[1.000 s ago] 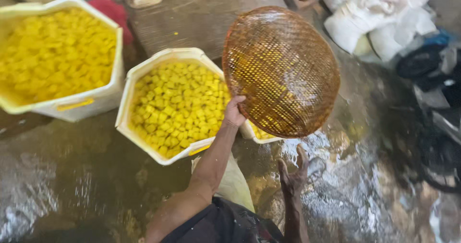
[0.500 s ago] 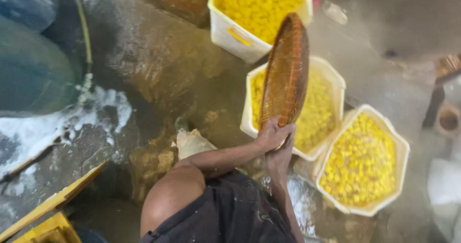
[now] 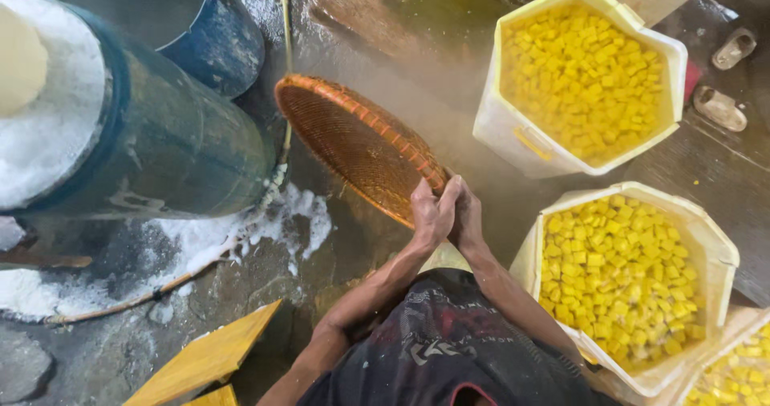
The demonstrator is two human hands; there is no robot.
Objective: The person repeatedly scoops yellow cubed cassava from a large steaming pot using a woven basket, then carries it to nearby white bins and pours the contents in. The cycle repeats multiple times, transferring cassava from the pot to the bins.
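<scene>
Both hands, left hand (image 3: 431, 213) and right hand (image 3: 468, 217), are gripping the woven basket (image 3: 357, 143) at its near rim, fingers curled tight. The basket is tilting on edge, stretching away up-left toward the blue barrel (image 3: 160, 133).

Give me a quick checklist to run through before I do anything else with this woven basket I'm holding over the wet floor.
1. Both hands on the basket rim: ok, left hand and right hand grip the woven basket together.
2. Basket empty: ok, nothing shows on its mesh.
3. Tubs clear of the basket: ok, the nearest white tub of yellow cubes sits apart.
4. Floor footing: not ok, wet floor with white foam.
5. Blue drum clearance: cannot tell, the basket's far edge looks close.
</scene>
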